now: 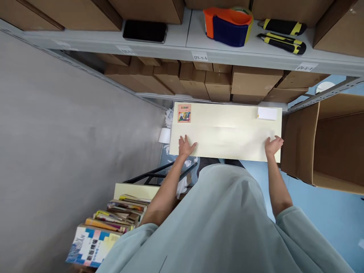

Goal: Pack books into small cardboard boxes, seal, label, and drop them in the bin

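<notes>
A pale cream board (224, 142) lies in front of me below the shelf. My left hand (185, 147) rests on its near left part, fingers spread. On its near right part is my right hand (273, 146), with the fingers apart too. Neither hand holds anything. A small pink booklet with a colourful picture (184, 113) lies at the board's far left corner, beyond my left hand. Toward the far right corner sits a small white box (267, 113), beyond my right hand.
A metal shelf (159, 47) holds cardboard boxes, a black phone (145, 31), a tape dispenser (229, 28) and two utility knives (283, 42). At right stands an open carton (301, 144). Books (93, 242) are stacked lower left beside a grey wall (71, 132).
</notes>
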Demonstrator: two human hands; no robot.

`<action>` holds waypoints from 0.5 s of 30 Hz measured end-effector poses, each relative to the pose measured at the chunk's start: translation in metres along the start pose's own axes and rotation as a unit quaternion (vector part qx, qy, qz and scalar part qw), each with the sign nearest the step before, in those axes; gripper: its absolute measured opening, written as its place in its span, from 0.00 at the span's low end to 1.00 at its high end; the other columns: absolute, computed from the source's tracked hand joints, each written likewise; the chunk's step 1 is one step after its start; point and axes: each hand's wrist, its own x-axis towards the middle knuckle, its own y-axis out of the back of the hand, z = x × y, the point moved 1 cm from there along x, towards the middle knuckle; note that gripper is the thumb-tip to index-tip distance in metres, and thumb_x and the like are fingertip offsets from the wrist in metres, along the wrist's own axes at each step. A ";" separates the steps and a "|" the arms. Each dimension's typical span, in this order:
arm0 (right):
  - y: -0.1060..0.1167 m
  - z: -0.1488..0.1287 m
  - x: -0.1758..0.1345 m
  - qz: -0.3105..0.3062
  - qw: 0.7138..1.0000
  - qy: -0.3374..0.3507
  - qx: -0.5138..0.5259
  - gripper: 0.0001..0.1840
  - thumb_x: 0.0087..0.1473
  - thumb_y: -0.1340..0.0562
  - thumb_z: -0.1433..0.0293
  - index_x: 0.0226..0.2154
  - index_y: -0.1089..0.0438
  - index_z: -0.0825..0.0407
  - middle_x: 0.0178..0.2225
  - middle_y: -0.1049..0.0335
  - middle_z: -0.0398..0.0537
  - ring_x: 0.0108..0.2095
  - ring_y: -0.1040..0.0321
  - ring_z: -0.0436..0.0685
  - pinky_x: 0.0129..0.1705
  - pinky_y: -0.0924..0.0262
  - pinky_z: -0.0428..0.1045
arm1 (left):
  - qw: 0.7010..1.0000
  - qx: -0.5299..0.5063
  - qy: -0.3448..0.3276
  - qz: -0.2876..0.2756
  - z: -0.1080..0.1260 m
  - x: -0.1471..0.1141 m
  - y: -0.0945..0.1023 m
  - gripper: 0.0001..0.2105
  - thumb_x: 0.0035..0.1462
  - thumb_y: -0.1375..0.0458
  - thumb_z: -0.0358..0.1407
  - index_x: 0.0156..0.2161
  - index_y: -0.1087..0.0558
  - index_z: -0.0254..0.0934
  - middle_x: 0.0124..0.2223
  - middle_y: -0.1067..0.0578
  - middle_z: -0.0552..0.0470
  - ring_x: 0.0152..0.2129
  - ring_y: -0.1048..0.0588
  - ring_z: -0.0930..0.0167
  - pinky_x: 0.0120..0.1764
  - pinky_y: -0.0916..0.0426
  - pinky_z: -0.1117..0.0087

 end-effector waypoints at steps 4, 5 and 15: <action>-0.031 -0.048 -0.046 -0.037 0.995 0.082 -0.031 0.42 0.69 0.46 0.53 0.71 0.46 0.69 0.75 0.58 0.84 0.76 0.59 0.81 0.72 0.51 0.76 | 1.000 0.005 -0.013 0.014 -0.007 0.018 -0.005 0.48 0.62 0.36 0.54 0.76 0.46 0.26 0.80 0.55 0.21 0.78 0.56 0.40 0.73 0.51 0.37; -0.039 -0.058 -0.057 -0.054 0.993 0.101 -0.041 0.44 0.70 0.48 0.53 0.73 0.51 0.69 0.77 0.64 0.82 0.78 0.66 0.80 0.73 0.53 0.76 | 1.000 0.006 -0.019 0.021 -0.006 0.022 -0.007 0.48 0.63 0.37 0.54 0.77 0.46 0.25 0.80 0.56 0.21 0.78 0.58 0.40 0.73 0.53 0.37; -0.083 -0.077 -0.088 -0.109 0.979 0.107 -0.133 0.50 0.73 0.55 0.48 0.78 0.64 0.69 0.80 0.72 0.76 0.81 0.78 0.74 0.77 0.64 0.75 | 0.993 -0.015 0.001 0.115 -0.001 0.042 -0.029 0.43 0.72 0.50 0.53 0.79 0.53 0.26 0.82 0.63 0.27 0.79 0.68 0.49 0.76 0.66 0.38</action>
